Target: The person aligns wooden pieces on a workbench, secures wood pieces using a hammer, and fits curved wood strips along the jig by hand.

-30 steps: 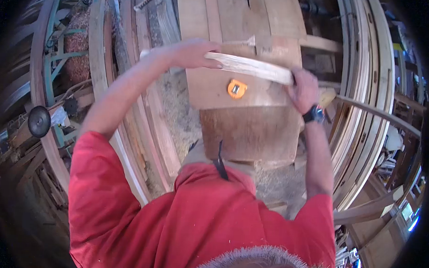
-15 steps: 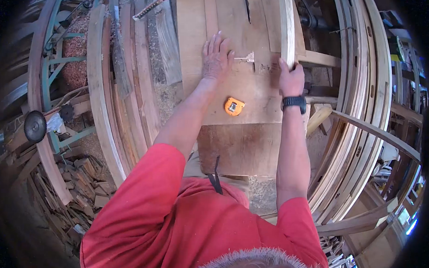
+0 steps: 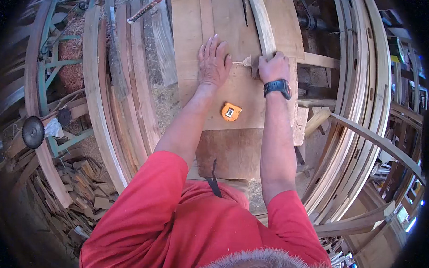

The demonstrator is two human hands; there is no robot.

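My left hand lies flat with fingers spread on a plywood tabletop. My right hand, with a dark watch at the wrist, is closed around the near end of a long pale wooden strip. The strip runs away from me past the upper edge of the view, tilted a little to the left. An orange tape measure rests on the plywood between my forearms. Between my hands is a ragged notch in the sheet, beside a small wooden block partly hidden by my right hand.
Long boards lie to the left, and stacked timbers curve along the right. A circular saw blade stands at far left above a heap of offcuts. A red-handled tool lies at upper left.
My right hand has moved left with the strip's near end, so the strip now slants across the plywood. My left hand stays flat on the sheet.
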